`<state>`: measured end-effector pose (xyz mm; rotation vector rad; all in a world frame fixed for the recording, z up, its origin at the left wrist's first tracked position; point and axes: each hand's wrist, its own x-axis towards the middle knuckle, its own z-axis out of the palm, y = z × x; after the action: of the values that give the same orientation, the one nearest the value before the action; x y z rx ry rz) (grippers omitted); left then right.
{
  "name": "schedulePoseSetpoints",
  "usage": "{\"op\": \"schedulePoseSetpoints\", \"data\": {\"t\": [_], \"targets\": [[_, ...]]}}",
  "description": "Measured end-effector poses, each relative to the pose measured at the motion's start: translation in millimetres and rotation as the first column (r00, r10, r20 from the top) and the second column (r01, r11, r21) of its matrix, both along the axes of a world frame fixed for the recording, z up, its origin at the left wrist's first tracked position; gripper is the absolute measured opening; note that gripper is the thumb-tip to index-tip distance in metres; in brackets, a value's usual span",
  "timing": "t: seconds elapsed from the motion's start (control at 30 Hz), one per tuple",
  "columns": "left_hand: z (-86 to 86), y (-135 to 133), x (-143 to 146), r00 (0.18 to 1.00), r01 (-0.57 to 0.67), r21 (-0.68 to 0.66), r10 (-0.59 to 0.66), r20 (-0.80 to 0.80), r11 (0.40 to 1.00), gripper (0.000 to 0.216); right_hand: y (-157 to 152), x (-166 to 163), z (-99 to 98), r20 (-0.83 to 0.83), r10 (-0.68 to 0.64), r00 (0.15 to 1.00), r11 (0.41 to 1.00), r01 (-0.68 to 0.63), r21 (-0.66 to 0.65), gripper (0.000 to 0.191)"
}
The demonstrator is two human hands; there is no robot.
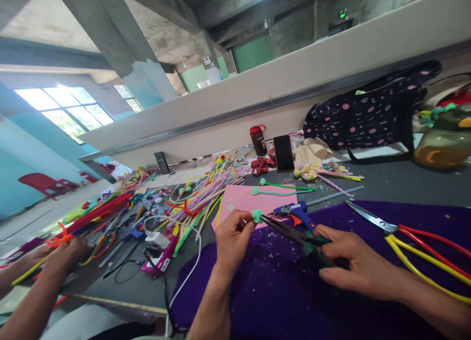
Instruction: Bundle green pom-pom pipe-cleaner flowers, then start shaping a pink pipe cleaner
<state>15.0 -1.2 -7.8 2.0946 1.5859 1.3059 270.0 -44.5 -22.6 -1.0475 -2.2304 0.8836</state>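
Observation:
My left hand (232,237) is closed in a pinch on a small mint-green pipe-cleaner coil (257,216), held just above the purple cloth (279,291). My right hand (355,261) grips the dark green handles of pliers (294,232), whose thin jaws reach left and touch the coil. A blue glue gun (296,212) lies right behind the pliers, at the edge of a pink sheet (250,200).
Red-handled scissors (390,226) and yellow pipe cleaners (423,266) lie to the right. A heap of coloured pipe cleaners (191,197) spreads left. Another person's hand (64,254) works at far left. A phone (283,153), bottle (258,140) and spotted bag (368,114) stand behind.

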Motion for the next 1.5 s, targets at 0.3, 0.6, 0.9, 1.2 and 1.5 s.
{"op": "schedulePoseSetpoints", "data": {"t": [0.3, 0.6, 0.9, 1.2, 1.5], "targets": [[-0.9, -0.8, -2.7, 0.999, 0.038, 0.016, -0.039, 0.007, 0.999, 0.004, 1.8, 1.0, -1.0, -0.019, 0.02, 1.0, 1.0, -0.021, -0.014, 0.023], [-2.2, 0.1, -1.9, 0.999, -0.014, 0.066, 0.012, 0.04, 0.998, 0.006, 0.9, 0.3, 0.1, -0.036, 0.035, 0.999, 0.998, -0.037, -0.042, 0.024], [-0.5, -1.1, 2.1, 0.999, 0.04, -0.038, -0.039, 0.037, 0.998, 0.013, 1.9, -0.3, -2.6, -0.058, -0.006, 0.998, 0.998, 0.003, -0.056, 0.024], [1.3, 3.2, -0.4, 0.985, 0.172, -0.136, -0.175, -0.009, 0.976, 0.019, 2.9, 0.5, -3.9, 0.02, -0.009, 1.0, 0.999, 0.01, -0.032, 0.024], [0.4, 4.7, -6.3, 1.0, 0.009, -0.041, -0.008, 0.014, 0.999, 0.014, 1.2, 1.5, -0.7, 0.042, -0.003, 0.999, 0.999, 0.004, -0.037, 0.025]]}}
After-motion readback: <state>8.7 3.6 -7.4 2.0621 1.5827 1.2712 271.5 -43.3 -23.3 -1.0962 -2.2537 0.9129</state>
